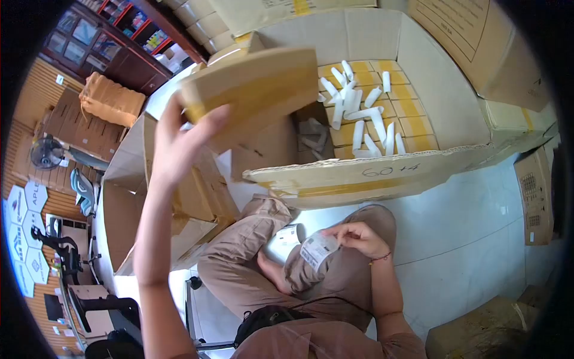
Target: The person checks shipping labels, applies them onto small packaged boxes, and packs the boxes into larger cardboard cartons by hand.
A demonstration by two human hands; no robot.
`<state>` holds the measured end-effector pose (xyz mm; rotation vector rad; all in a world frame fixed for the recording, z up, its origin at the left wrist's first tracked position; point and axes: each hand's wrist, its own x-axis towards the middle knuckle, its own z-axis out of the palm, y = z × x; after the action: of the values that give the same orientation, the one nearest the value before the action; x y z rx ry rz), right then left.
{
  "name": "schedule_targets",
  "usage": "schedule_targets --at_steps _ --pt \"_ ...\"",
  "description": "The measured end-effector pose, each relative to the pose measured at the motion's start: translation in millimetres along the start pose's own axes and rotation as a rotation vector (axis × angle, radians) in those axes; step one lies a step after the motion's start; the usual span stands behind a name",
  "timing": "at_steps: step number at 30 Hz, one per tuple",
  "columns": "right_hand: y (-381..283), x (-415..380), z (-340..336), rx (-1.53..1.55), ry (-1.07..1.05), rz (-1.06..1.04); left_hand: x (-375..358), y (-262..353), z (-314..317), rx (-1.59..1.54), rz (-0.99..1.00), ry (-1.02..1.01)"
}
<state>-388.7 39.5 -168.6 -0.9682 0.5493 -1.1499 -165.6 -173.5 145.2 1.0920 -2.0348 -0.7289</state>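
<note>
My left hand point(185, 137) is raised and wrapped round the near left end of a cardboard box point(254, 84) sealed with yellow tape. The box is tilted above the left part of a large open carton point(371, 176) and slightly blurred. My right hand point(362, 239) rests over my bent knee, thumb and fingers pinching the edge of a white printed label point(318, 250). Another piece of printed label strip point(287, 236) lies on the floor between my legs. Inside the large carton, white crumpled rolls point(359, 134) lie scattered on rows of small taped boxes point(415, 125).
An open carton point(122, 209) stands to my left, beside my leg. More cartons point(484, 48) are stacked behind and to the right, and one point(478, 329) sits near my right elbow. A chair point(95, 305) and a fan point(48, 152) are farther left.
</note>
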Motion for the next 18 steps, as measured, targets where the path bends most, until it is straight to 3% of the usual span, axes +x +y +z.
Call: schedule_targets --at_steps 3,5,8,11,12,14,16,17,18 --pt "-2 -7 7 -0.035 0.006 -0.036 -89 -29 -50 -0.46 -0.195 0.304" --pt "-4 -20 14 0.028 0.038 -0.025 -158 -70 -73 -0.61 -0.218 0.355" --pt "-18 -29 43 0.294 -0.225 -0.321 -229 -109 -73 -0.738 -0.261 0.412" --pt "-45 -30 84 0.36 -0.358 -0.499 -277 -145 -45 -0.806 -0.421 0.625" --pt "-62 -27 113 0.356 -0.156 -0.557 -278 -127 -39 -0.826 -0.498 0.544" --pt "-74 -24 142 0.342 0.043 -0.593 -283 -128 -30 -0.743 -0.404 0.363" --pt "-86 -7 156 -0.144 0.301 -0.623 -274 -117 -22 -0.743 -0.354 0.247" --pt "-91 2 170 -0.153 0.296 -0.607 -260 -91 -25 -0.851 -0.47 0.222" --pt "-93 13 187 -0.288 0.338 -0.572 -262 -95 -25 -0.873 -0.448 0.162"
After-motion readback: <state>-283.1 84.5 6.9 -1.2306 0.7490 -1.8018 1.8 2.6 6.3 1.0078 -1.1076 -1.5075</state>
